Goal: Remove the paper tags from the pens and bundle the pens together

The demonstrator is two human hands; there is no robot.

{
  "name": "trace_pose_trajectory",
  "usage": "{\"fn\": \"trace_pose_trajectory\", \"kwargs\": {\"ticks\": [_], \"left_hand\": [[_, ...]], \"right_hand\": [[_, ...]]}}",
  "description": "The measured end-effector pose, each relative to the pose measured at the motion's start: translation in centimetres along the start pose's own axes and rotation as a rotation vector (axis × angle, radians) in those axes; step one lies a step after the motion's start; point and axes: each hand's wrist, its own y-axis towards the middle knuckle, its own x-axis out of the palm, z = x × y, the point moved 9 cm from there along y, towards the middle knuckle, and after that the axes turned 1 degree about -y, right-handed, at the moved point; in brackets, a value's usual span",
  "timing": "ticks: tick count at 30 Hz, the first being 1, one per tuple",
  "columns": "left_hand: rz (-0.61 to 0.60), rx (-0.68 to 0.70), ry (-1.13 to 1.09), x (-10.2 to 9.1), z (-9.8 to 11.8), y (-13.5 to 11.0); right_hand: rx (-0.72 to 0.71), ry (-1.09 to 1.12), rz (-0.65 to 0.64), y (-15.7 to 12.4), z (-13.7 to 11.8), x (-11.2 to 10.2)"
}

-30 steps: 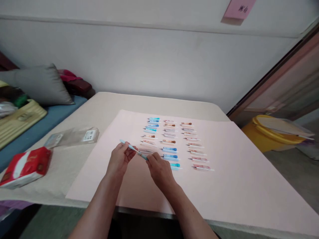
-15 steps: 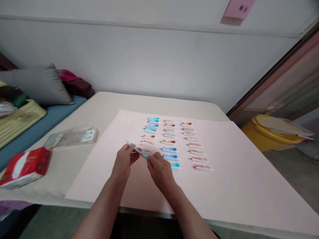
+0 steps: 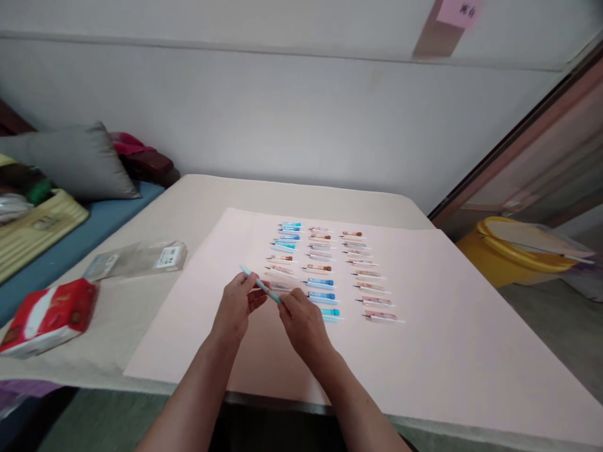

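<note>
A slim light-blue pen (image 3: 262, 285) is held tilted between my two hands, above the pink sheet (image 3: 443, 351). My left hand (image 3: 237, 302) pinches its upper part, with the tip sticking out past the thumb. My right hand (image 3: 304, 317) has its fingers closed round the lower end, which they hide. Just beyond the hands lie three columns of disassembled pens: blue barrels (image 3: 321, 295), brown-ended ones (image 3: 316, 268) and pink ones (image 3: 379, 314), with thin refills or tubes alongside. My right hand partly covers the nearest turquoise barrel (image 3: 331, 312).
At left on the cream tabletop (image 3: 198, 194) lie a clear plastic bag (image 3: 136, 260) with labels and a red tissue pack (image 3: 49, 314). A yellow bin (image 3: 509, 251) stands beyond the right side. A grey cushion (image 3: 80, 160) rests at far left. A white wall (image 3: 301, 119) rises behind.
Both hands keep the pen in nearly the same place. The left hand and the pen's upper tip have shifted very slightly to the right.
</note>
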Motion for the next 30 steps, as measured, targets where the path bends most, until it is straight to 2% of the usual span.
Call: {"fn": "trace_pose_trajectory", "kwargs": {"ticks": [3,6,8,10,14,18,24,30], "left_hand": [[-0.019,-0.002,0.01,0.3,0.1,-0.1],[-0.039,0.006,0.007,0.6,0.2,-0.2],[-0.033,0.026,-0.002,0.6,0.4,-0.2],[-0.01,0.051,-0.006,0.6,0.5,-0.2],[0.025,0.095,0.003,0.4,0.7,-0.3],[-0.001,0.081,0.01,0.7,0.4,-0.3],[-0.02,0.08,0.009,0.7,0.1,-0.2],[-0.011,0.075,0.008,0.7,0.2,-0.2]], "right_hand": [[0.034,0.202,-0.009,0.1,0.5,0.1],[0.156,0.447,-0.034,0.2,1.7,0.7],[0.246,0.53,-0.041,0.1,2.4,1.2],[0.27,0.503,-0.014,0.0,2.6,1.1],[0.198,0.323,0.063,-0.1,1.7,0.4],[0.204,0.199,0.072,-0.4,1.5,0.4],[0.189,0.32,0.023,-0.2,1.6,0.9],[0.233,0.239,0.066,-0.4,1.7,0.5]]}}
